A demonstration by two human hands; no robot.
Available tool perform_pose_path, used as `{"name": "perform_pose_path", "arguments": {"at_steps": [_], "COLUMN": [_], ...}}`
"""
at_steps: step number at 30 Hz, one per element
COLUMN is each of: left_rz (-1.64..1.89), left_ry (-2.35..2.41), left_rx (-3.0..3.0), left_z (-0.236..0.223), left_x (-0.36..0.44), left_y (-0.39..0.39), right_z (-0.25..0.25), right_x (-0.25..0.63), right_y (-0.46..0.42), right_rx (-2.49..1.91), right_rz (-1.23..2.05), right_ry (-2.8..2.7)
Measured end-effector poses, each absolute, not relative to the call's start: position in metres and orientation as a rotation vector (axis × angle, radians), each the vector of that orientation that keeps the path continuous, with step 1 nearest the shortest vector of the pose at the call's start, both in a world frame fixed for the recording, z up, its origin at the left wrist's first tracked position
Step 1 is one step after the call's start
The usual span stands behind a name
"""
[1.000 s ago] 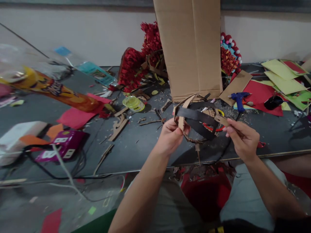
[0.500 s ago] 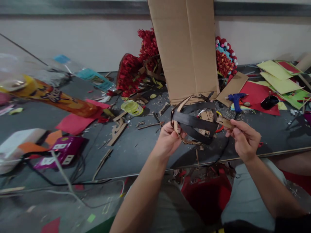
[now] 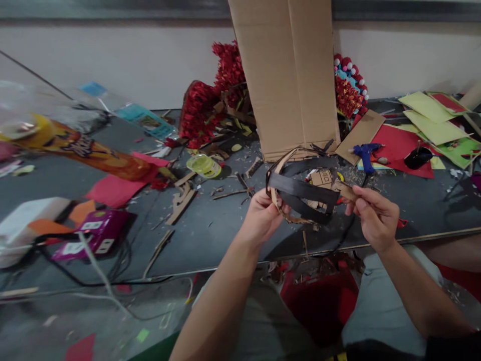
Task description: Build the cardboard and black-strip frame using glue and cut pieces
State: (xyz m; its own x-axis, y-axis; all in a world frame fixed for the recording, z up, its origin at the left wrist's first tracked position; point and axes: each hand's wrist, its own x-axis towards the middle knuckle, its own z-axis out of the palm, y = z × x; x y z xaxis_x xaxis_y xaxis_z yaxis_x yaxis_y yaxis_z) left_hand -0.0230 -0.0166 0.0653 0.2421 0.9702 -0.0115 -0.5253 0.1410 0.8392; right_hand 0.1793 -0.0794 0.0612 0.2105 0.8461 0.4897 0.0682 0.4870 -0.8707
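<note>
My left hand [image 3: 263, 214] is closed on the rim of a cage-like cardboard frame [image 3: 296, 188] made of black and brown curved strips, held tilted above the table. Between the thumb and fingers of my right hand [image 3: 378, 215] is a small brown cardboard piece [image 3: 344, 190]. Its left end meets the black strips at the frame's right side; whether it is stuck there I cannot tell. Behind the frame, partly hidden by its strips, shows a printed cardboard piece [image 3: 320, 178]. A blue glue gun [image 3: 367, 156] lies to the right, beyond my right hand.
A tall cardboard sheet [image 3: 296, 75] stands behind the frame. On the left are an orange bottle [image 3: 93, 150], a yellow-green jar [image 3: 204, 166] and a purple box [image 3: 98, 233] with cables. Red fringed pieces [image 3: 201, 113], coloured paper [image 3: 432, 123] and scraps litter the grey table [image 3: 225, 240].
My right hand has shifted slightly left with the cardboard piece, closer to the frame. The left hand and the frame have barely moved.
</note>
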Motion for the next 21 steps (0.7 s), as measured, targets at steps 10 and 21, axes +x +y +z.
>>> {"name": "perform_pose_path", "arguments": {"at_steps": [10,21], "left_rz": [1.250,1.250], "left_ry": [0.683,0.648], "left_rx": [0.857,0.894], "left_z": [0.059,0.068], "left_x": [-0.027,-0.025], "left_y": [-0.013,-0.014], "right_z": [0.070,0.074], "right_x": [0.184,0.180], "right_y": [-0.079,-0.079], "right_rx": [-0.864,-0.909], "right_rz": [0.206,0.427], "right_ry": [-1.574,-1.457]}}
